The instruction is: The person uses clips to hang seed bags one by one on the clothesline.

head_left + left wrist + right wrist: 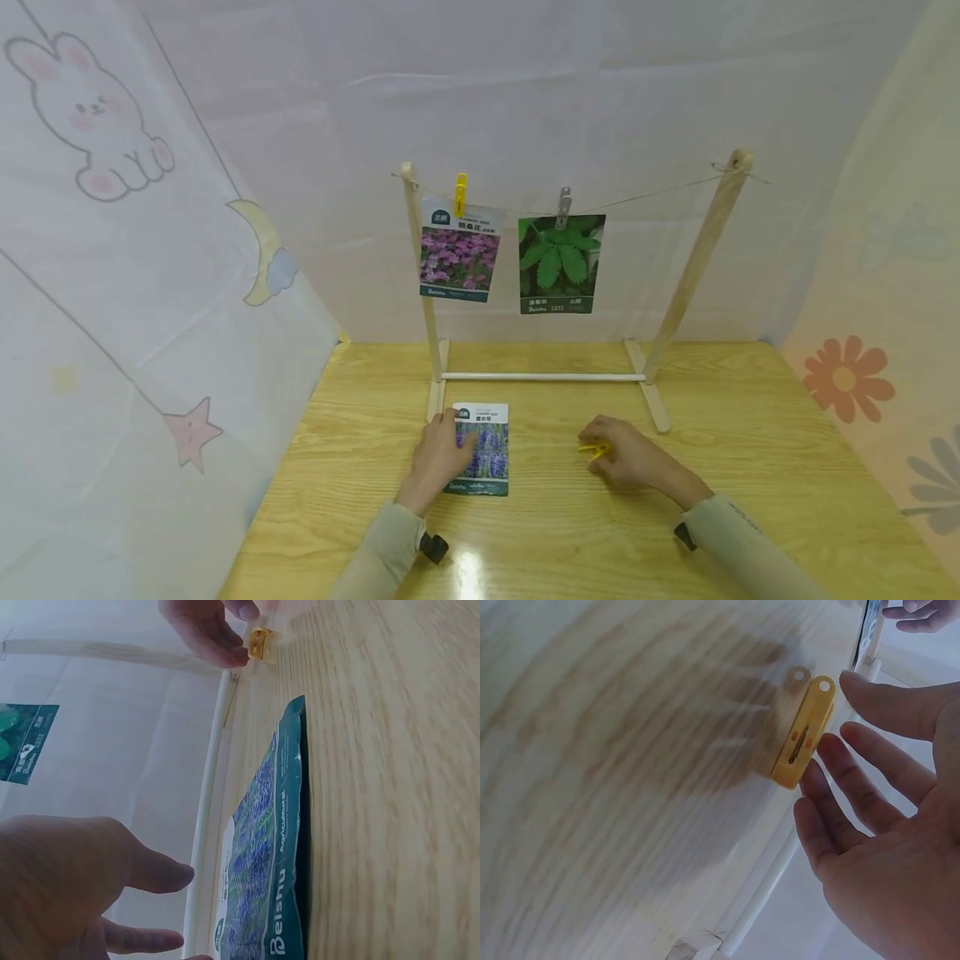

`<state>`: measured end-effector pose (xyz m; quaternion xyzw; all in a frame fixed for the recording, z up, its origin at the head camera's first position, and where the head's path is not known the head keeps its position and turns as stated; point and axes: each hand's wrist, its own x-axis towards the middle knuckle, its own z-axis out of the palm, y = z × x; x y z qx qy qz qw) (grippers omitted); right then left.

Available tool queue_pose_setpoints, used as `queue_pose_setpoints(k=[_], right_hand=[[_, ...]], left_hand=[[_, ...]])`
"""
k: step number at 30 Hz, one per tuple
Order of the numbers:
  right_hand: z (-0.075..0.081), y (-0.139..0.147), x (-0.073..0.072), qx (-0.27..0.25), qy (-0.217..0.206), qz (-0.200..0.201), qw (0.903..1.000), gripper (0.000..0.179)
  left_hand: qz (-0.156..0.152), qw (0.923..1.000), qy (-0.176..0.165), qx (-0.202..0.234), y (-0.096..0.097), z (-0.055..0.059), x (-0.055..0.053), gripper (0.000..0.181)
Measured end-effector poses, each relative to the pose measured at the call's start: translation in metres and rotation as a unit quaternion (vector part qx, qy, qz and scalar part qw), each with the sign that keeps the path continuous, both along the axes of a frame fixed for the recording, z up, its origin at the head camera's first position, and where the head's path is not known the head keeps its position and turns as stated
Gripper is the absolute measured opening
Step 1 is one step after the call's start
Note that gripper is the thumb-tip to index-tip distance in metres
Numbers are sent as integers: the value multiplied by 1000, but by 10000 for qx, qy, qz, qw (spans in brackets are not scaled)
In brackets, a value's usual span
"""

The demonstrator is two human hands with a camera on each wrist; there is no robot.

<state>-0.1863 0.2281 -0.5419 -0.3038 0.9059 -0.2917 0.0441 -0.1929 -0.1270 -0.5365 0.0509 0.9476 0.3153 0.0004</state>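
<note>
A seed packet [491, 450] with purple flowers lies flat on the table. My left hand [438, 454] is over its left side, thumb and fingers apart; in the left wrist view the thumb [161, 870] stands clear of the packet [259, 847]. A yellow clothespin [805, 733] rests on the tabletop beside my right hand [900, 787]. The right thumb and fingers are spread near the clothespin without closing round it; whether a fingertip touches it I cannot tell. In the head view, the right hand [626, 454] is to the right of the packet.
Behind the hands stands a wooden frame [693, 267] with a string across its top and a white crossbar [543, 377] low down. A yellow clothespin [461, 196] holds a pink-flower packet [459, 260] on the string; a grey clothespin [564, 208] holds a green-leaf packet [558, 271].
</note>
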Motion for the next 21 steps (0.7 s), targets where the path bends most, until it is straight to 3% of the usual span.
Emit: queue_pose_setpoints(k=[9,21], right_hand=[[-7,0,1,-60,-113,37,9999,33],[-10,0,1,-5,-206,-2,9998,32]], left_hand=[[212,9971,113,-719,8,-4,6,57],[-55,9979,-10,-638,9,-5,1,57]])
